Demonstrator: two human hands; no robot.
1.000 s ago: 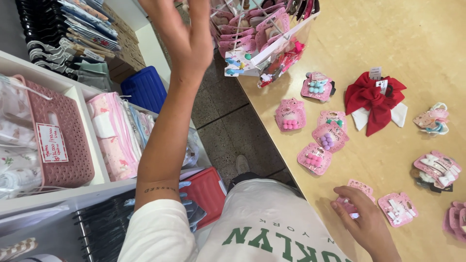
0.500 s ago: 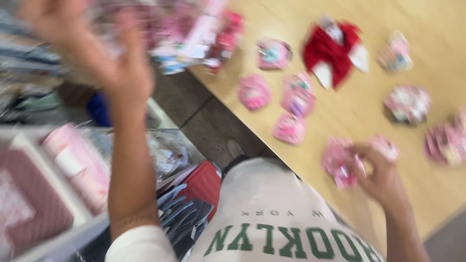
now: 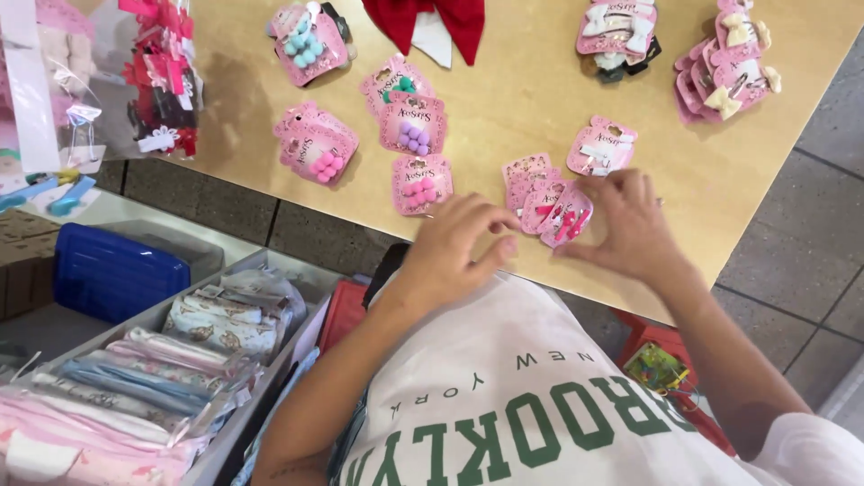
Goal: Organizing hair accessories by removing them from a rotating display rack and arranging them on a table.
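Right hand [image 3: 630, 220] grips 3 fanned pink hair-clip cards [image 3: 547, 200], long axes tilted up-right; left hand [image 3: 454, 247] released beside.

Left hand [image 3: 454, 247] down beside cards [image 3: 547, 200]

**One head-worn view, looking steeply down over the chest**

There is a single camera, worn on the person's head and tilted sharply downward, so the wearer's own white printed shirt [image 3: 549, 405] fills the lower middle of the frame with its lettering upside down. The view faces forward across a light wooden table [image 3: 531, 108], whose near edge runs diagonally from upper left to lower right. It sits close: both forearms enter from the bottom. Left of the table the view drops to a grey bin of folded cloth [image 3: 180, 360] below. No second view exists, so nothing is shared.
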